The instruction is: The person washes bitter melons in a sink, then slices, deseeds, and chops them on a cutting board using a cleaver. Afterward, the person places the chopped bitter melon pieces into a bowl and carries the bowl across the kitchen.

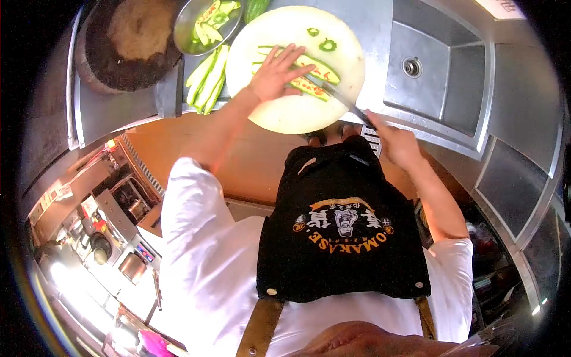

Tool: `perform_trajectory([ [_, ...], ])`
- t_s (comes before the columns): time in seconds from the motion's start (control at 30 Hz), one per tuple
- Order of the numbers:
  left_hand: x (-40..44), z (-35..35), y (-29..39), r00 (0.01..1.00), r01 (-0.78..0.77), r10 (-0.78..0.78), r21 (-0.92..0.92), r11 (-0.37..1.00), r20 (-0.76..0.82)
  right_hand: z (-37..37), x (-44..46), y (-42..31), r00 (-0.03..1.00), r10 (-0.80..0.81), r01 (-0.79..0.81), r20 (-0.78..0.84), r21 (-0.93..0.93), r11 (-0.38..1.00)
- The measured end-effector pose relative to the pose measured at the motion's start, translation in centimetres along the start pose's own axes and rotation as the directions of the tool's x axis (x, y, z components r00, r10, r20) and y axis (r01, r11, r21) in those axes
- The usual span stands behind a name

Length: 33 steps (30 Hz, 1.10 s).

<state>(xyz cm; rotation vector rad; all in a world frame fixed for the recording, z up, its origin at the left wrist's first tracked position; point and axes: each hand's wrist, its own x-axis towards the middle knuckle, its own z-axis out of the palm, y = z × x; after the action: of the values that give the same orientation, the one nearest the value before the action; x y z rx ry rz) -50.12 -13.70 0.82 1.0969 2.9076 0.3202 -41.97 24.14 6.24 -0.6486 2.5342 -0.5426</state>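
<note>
My left hand (279, 74) lies with fingers spread across halved lengths of a long green vegetable, which look like bitter melon (321, 70) with reddish seeds. These lie cut side up on a round white cutting board (285, 119). In my right hand (395, 143) is the handle of a knife (351, 106), its blade reaching over the board to the nearer half (312, 89). Part of the blade and the melon under my left fingers is hidden. Two small green end slices (327, 44) sit near the board's far side.
Left of the board are more long green pieces (208, 80) and a metal bowl (183, 27) of cut pieces. A whole green vegetable (257, 9) lies behind. A large dark wok (119, 65) stands far left; a steel sink (416, 89) is at right.
</note>
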Motion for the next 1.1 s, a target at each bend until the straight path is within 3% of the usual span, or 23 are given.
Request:
perform_trajectory([
  [0.03, 0.3, 0.7, -0.6, 1.0, -0.006, 0.006, -0.005, 1.0, 0.009, -0.9, -1.2, 0.7, 0.977, 0.125, -0.127, 0.173, 0.0, 0.992],
  [0.07, 0.8, 1.3, -1.1, 0.999, -0.045, 0.045, -0.004, 0.999, 0.029, -0.3, -2.6, 1.8, 0.997, 0.075, -0.075, 0.006, 0.136, 0.988],
  [0.1, 1.2, 1.9, -1.4, 0.995, -0.085, 0.085, -0.001, 0.996, 0.047, 0.4, -3.1, 2.8, 0.997, 0.083, -0.083, 0.004, 0.14, 0.987],
  [0.13, 1.5, 2.1, -0.6, 0.998, -0.033, 0.033, -0.005, 0.999, 0.059, 0.8, -3.5, 3.1, 0.963, 0.259, -0.268, 0.077, 0.394, 0.879],
  [0.17, 1.6, 2.4, 0.5, 0.997, -0.046, 0.047, -0.006, 0.999, 0.068, 1.4, -3.8, 3.6, 0.897, 0.4, -0.428, 0.191, 0.604, 0.672],
  [0.2, 1.4, 2.8, 2.0, 0.996, 0.074, -0.075, 0.03, 0.997, 0.048, 4.8, -3.6, 4.9, 0.908, 0.418, -0.271, -0.034, 0.713, 0.646],
  [0.23, 1.1, 3.2, 3.6, 0.98, 0.195, -0.196, 0.065, 0.979, 0.023, 3.5, -2.7, 3.8, 0.857, 0.502, -0.385, 0.119, 0.795, 0.469],
  [0.33, 0.7, 3.7, 8.2, 0.92, 0.391, -0.389, 0.054, 0.919, -0.051, 5.2, -0.1, 3.3, 0.82, 0.542, -0.386, 0.183, 0.876, 0.289],
  [0.4, 1.5, 3.3, 9.4, 0.897, 0.442, -0.44, 0.053, 0.896, -0.048, 5.6, 1.3, 2.9, 0.855, 0.479, -0.368, 0.2, 0.885, 0.287],
  [0.47, 2.3, 3.7, 9.3, 0.884, 0.41, -0.419, -0.085, 0.908, -0.206, 5.9, 2.1, 2.4, 0.864, 0.457, -0.361, 0.211, 0.892, 0.271],
  [0.5, 2.7, 4.1, 8.9, 0.886, 0.41, -0.418, -0.081, 0.908, -0.2, 5.9, 2.4, 2.3, 0.871, 0.446, -0.35, 0.204, 0.895, 0.276],
  [0.57, 3.5, 4.3, 8.2, 0.925, 0.232, -0.298, -0.273, 0.934, -0.235, 5.3, 2.6, 1.8, 0.88, 0.43, -0.343, 0.203, 0.896, 0.281],
  [0.6, 3.4, 4.4, 8.6, 0.915, 0.265, -0.305, -0.175, 0.948, -0.266, 5.0, 2.6, 1.7, 0.868, 0.456, -0.362, 0.198, 0.88, 0.308],
  [0.8, 3.4, 5.5, 8.9, 0.925, 0.286, -0.283, -0.024, 0.958, -0.253, 5.1, 2.2, 3.2, 0.872, 0.435, -0.391, 0.225, 0.855, 0.342],
  [1.1, 3.5, 5.2, 8.9, 0.938, 0.273, -0.263, 0.014, 0.962, -0.225, 4.2, 2.9, 2.1, 0.888, 0.387, -0.383, 0.247, 0.864, 0.327],
])
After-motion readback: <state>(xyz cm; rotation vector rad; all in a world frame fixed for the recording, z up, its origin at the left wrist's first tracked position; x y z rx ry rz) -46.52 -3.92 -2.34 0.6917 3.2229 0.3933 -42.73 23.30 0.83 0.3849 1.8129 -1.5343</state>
